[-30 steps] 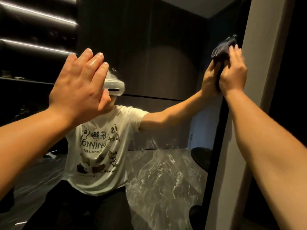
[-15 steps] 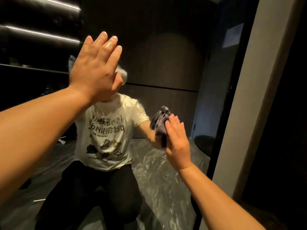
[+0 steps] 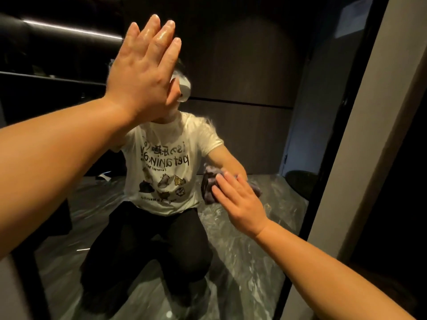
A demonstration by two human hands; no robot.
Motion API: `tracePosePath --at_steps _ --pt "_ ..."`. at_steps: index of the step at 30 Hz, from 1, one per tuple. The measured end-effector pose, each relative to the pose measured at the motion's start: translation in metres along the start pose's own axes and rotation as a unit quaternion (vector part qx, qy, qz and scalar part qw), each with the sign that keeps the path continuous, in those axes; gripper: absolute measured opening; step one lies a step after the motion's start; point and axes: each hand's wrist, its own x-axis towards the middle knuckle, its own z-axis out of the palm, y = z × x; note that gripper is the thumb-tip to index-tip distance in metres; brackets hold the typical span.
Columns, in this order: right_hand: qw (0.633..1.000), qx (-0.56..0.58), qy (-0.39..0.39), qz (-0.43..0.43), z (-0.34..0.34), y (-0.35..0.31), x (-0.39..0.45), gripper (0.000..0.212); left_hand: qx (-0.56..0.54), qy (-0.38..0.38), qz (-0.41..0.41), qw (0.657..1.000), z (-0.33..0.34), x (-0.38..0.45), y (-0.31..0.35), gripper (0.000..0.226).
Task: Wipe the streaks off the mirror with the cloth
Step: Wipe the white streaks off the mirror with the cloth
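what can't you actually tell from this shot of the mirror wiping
- Streaks on the mirror: none can be made out in the head view; the glass is dark and full of reflections.
- Cloth: mostly covered by the right hand, so its full shape is hidden.
- Left hand: only its back shows, so whether the palm touches the glass cannot be told.
- Mirror's top and bottom edges: cut off by the frame.

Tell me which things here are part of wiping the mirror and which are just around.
Part of the job:
- mirror
- cloth, pressed to the glass
- right hand, flat on the cloth
- left hand, open against the glass

Just around:
- dark mirror frame
- beige wall beside it
- reflected round table
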Motion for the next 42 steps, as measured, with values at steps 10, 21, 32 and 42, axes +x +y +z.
tracePosePath --at_steps 10,21,32,42 --pt "0.993 0.012 0.116 0.016 -0.063 0.047 0.164 0.044 -0.009 0.003 0.052 0.999 0.002 -0.044 -0.028 0.069" --pt "0.994 0.005 0.014 -0.108 -0.01 -0.013 0.104 0.044 0.006 0.014 0.03 0.999 -0.001 -0.061 -0.05 0.065" --pt "0.99 -0.036 0.134 0.026 -0.061 0.033 0.268 0.05 -0.016 0.031 0.016 0.999 -0.007 -0.082 -0.094 0.064" --pt "0.988 0.022 -0.01 -0.153 0.014 -0.081 0.133 0.042 0.023 0.038 -0.024 0.999 -0.009 -0.106 -0.125 0.06"
